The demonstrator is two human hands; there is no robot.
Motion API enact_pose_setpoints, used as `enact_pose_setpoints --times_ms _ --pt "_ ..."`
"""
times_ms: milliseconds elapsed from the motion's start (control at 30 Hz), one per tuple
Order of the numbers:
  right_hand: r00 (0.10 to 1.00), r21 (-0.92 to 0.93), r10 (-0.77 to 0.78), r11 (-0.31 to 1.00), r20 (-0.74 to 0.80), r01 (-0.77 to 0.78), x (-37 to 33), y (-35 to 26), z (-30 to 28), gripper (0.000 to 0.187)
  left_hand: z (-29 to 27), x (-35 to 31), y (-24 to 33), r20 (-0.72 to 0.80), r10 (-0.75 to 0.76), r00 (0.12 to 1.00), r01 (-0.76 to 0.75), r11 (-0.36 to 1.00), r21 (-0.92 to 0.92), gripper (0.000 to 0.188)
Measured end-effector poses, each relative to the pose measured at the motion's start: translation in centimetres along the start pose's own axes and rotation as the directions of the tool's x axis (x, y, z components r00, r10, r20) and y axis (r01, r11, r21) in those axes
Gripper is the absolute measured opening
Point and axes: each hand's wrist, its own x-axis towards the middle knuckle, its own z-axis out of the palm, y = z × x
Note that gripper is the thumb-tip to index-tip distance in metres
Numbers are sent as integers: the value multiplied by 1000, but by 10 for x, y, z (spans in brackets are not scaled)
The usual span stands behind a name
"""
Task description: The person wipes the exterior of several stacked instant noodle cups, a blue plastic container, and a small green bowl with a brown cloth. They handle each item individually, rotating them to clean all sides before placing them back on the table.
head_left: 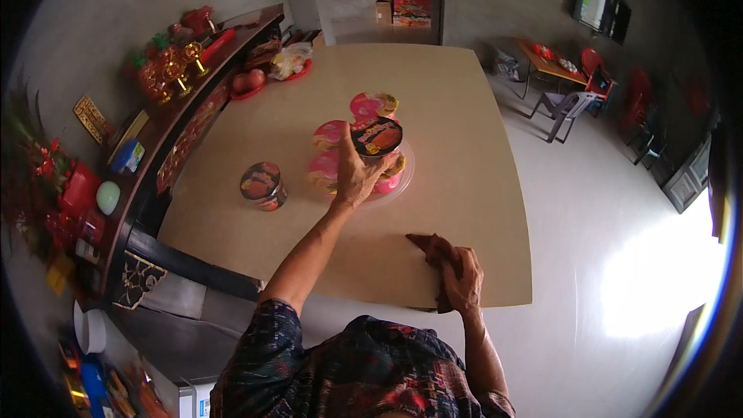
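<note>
My left hand (357,176) reaches over the middle of the table, fingers wrapped round a black-lidded instant noodle cup (377,137). Under and beside it stand several pink noodle cups (324,166), partly hidden by my hand and the black cup. A clear round rim (412,169) shows at the right of this group. Apart on the left stands another black noodle cup (263,186). Near the table's front edge, my right hand (463,280) is closed on a crumpled brown cloth (436,251), which touches the tabletop.
All this is on a wide beige table (464,131). Red plates with round fruit (249,80) and a plastic bag (291,60) sit at its far left. A dark carved altar shelf (166,104) runs along the left side. A grey plastic chair (563,108) stands beyond the right edge.
</note>
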Motion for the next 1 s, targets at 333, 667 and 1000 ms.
enact_pose_setpoints --times_ms 333,667,1000 --pt "999 -17 49 999 17 -49 -4 1 0 28 -98 -20 10 -296 250 922 -109 901 419 113" --pt "995 -221 -61 974 -76 42 -1 0 13 33 -205 -58 -75 -303 -494 815 575 753 320 135" --pt "998 -199 -65 978 19 68 2 0 9 33 -193 -75 -134 -204 -439 875 412 896 -164 88"
